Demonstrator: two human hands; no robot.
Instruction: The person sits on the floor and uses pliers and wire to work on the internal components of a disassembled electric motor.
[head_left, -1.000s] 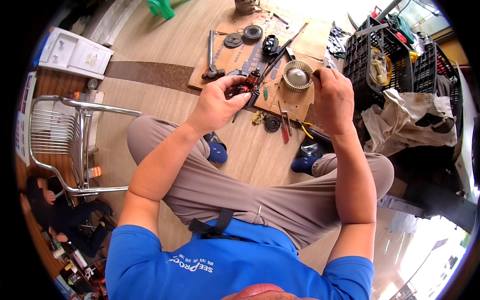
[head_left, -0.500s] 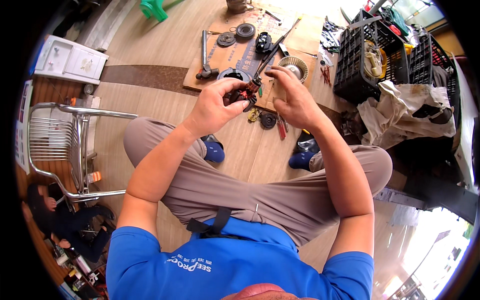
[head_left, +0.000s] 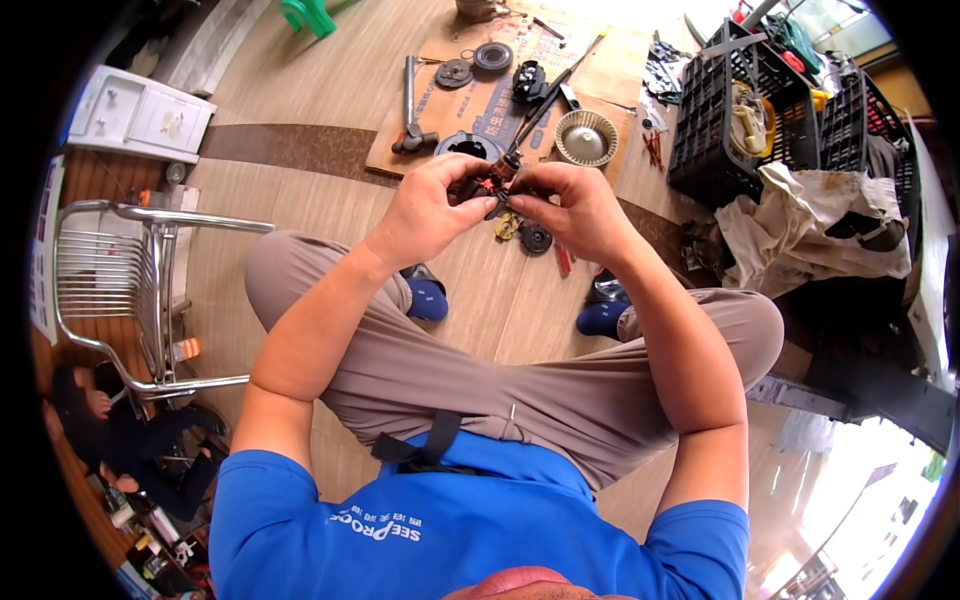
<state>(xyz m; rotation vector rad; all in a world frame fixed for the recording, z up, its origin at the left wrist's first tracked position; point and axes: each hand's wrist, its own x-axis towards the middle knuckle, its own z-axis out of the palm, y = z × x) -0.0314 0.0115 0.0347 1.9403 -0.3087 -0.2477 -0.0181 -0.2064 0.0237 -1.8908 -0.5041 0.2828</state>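
Note:
Above the floor between my knees, my left hand [head_left: 428,208] is closed around a small dark motor part with copper-coloured windings [head_left: 494,187]. My right hand [head_left: 583,208] meets it from the other side, thumb and fingers pinched on its right end. Fingers cover most of the part. Just beyond my hands lies a dark ring-shaped housing [head_left: 466,146], and a fan wheel [head_left: 586,138] with fine blades sits to the right. Below my hands are a small yellow piece [head_left: 507,226], a black round part [head_left: 536,238] and a red-handled tool [head_left: 563,262].
A cardboard sheet [head_left: 440,115] carries a hammer [head_left: 409,95], dark discs [head_left: 492,58], a black plastic part [head_left: 528,82] and long rods. Black crates [head_left: 700,150] and a pale cloth [head_left: 800,230] stand right. Left are a metal chair [head_left: 110,270] and a seated person [head_left: 150,440].
My right hand has moved left and down from open air and closed on the motor part. My left hand keeps its hold in nearly the same place.

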